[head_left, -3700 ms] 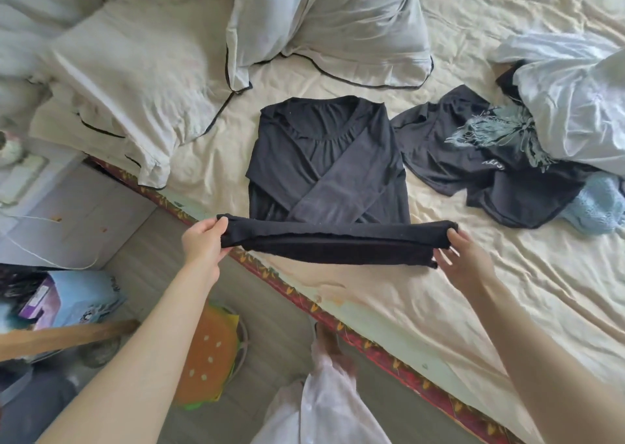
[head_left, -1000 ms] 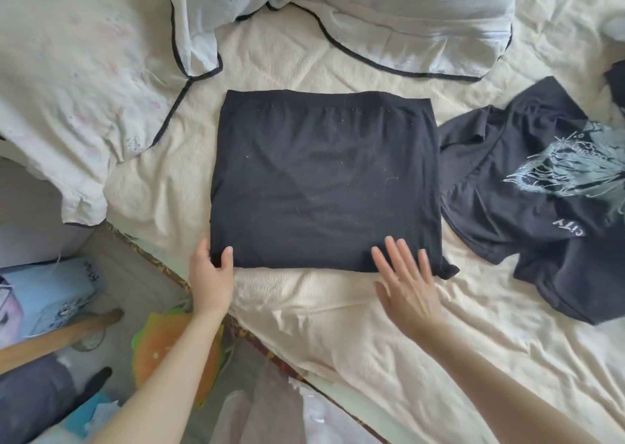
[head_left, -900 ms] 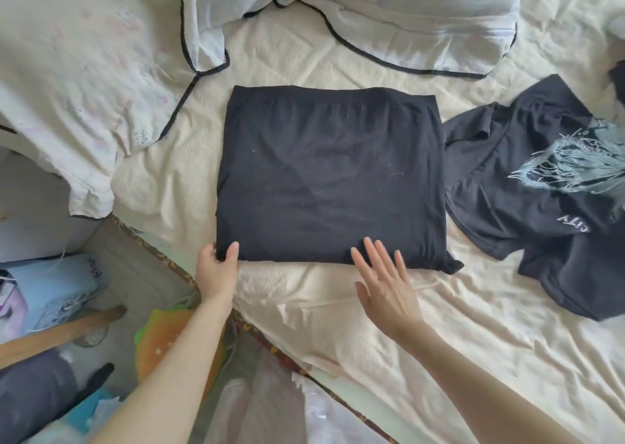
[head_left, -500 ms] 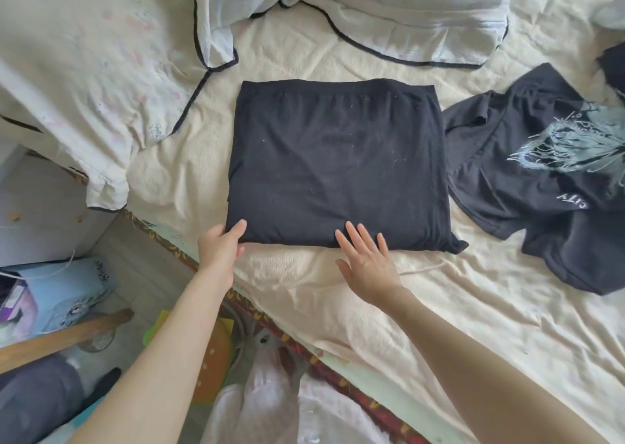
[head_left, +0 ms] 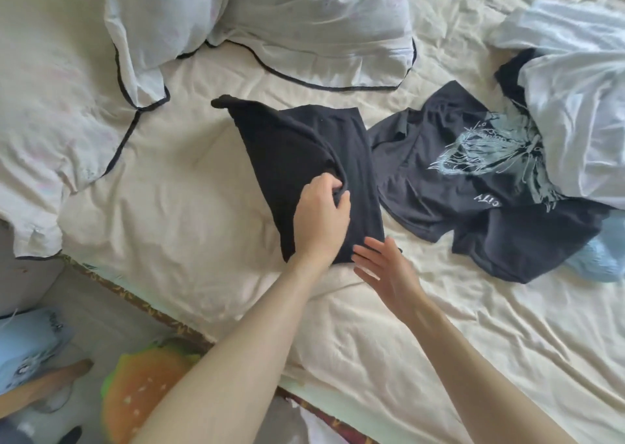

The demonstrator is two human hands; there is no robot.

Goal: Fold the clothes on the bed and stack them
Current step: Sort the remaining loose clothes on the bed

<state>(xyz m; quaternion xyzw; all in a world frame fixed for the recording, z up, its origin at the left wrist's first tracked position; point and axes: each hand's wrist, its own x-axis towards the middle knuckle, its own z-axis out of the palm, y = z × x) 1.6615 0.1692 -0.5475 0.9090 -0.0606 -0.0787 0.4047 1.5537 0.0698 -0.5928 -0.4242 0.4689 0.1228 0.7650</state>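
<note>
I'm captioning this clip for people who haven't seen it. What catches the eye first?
At centre, the left hand grips the black folded top, swinging one side over the other, with the open right hand beside it. To the right a dark printed T-shirt lies crumpled on the cream bedsheet.

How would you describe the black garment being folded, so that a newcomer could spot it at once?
Start from the two black-piped pillows at the head of the bed; just below them lies the plain black top, gripped by the left hand. Unlike the printed black T-shirt spread open to its right, it bears no print and is half doubled over.
</note>
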